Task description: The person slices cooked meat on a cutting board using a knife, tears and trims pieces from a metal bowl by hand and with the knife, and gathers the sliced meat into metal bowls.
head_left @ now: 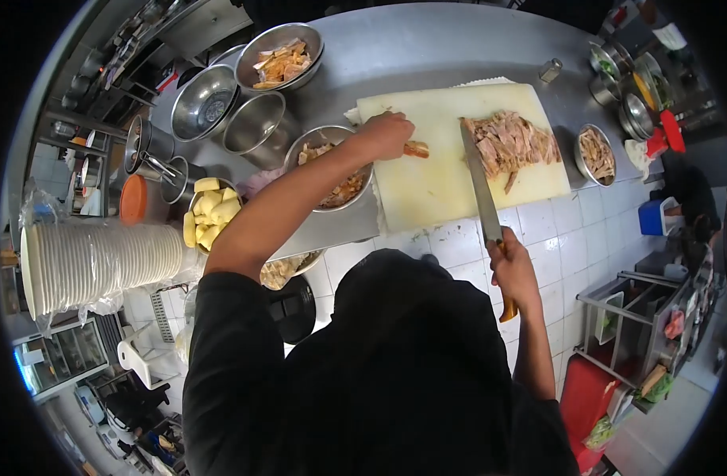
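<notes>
My right hand point(514, 268) is wrapped round the handle of a large kitchen knife point(481, 184). The blade points away from me over the cutting board point(415, 194), its tip beside a heap of sliced cooked meat point(513, 143) on the board's right half. At the board's left edge, my left hand point(386, 136) is closed, with a browned strip of meat point(416, 149) sticking out from under the fingers. Partly hidden by my left forearm, a metal bowl point(367, 184) holds browned meat pieces.
Metal bowls stand at the left, one with orange-brown meat pieces point(282, 65) and another bare steel bowl point(205, 103). Peeled yellow pieces point(213, 208) fill a container near my left arm. Wrapped stacked plates point(101, 262) are further left. A bowl of shredded meat point(596, 155) sits right of the board.
</notes>
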`<state>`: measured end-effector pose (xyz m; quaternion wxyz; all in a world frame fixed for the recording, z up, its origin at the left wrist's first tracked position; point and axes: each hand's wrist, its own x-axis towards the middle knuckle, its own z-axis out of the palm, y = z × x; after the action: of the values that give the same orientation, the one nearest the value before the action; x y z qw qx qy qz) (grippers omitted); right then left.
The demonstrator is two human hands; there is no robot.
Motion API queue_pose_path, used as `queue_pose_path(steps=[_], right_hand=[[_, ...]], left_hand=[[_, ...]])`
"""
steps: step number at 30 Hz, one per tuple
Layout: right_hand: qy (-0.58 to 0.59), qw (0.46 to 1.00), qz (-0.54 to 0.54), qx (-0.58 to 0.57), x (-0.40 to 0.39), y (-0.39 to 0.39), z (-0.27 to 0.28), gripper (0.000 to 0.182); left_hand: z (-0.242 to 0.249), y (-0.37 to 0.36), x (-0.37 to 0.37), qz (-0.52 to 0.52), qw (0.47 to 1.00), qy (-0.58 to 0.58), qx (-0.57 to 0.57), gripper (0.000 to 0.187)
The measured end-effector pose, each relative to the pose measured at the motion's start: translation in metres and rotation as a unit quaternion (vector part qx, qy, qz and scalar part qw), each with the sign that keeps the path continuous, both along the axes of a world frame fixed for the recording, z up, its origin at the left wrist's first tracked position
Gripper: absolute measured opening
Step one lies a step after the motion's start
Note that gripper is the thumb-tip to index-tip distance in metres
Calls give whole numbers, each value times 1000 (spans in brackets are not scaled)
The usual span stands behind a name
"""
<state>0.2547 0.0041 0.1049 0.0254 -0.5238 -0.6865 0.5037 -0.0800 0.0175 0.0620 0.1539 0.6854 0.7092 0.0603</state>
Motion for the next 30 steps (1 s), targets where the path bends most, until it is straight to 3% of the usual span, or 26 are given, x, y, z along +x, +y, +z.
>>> queue_pose_path(steps=[7, 13, 16, 21, 24, 26, 28, 30], right_hand=[[-41, 983, 119, 130, 46, 10, -36, 34], [-18, 949, 203, 241, 45, 29, -33, 28], [104, 954, 141, 242, 31, 23, -3, 27], [241, 940, 21, 241, 24, 12, 18, 28], [162, 951, 71, 255, 20, 13, -12, 25], [22, 923, 247, 294, 17, 22, -42, 20], [-35, 918, 282, 278, 14, 24, -51, 19], [-18, 916, 274, 294, 7, 25, -40, 19]], left_hand=[[-18, -17, 41, 119, 990, -74, -2, 18], [-25, -47, 88, 200, 968, -60, 140, 26], [-27, -64, 92, 256, 944, -36, 205, 31], [-39, -74, 105, 287, 923, -110, 231, 32], [-45, -82, 110, 319, 901, -128, 266, 32], [-47, -84, 114, 329, 893, -131, 278, 33], [-45, -85, 117, 333, 893, -130, 273, 34], [-52, -84, 110, 325, 893, -125, 285, 34]])
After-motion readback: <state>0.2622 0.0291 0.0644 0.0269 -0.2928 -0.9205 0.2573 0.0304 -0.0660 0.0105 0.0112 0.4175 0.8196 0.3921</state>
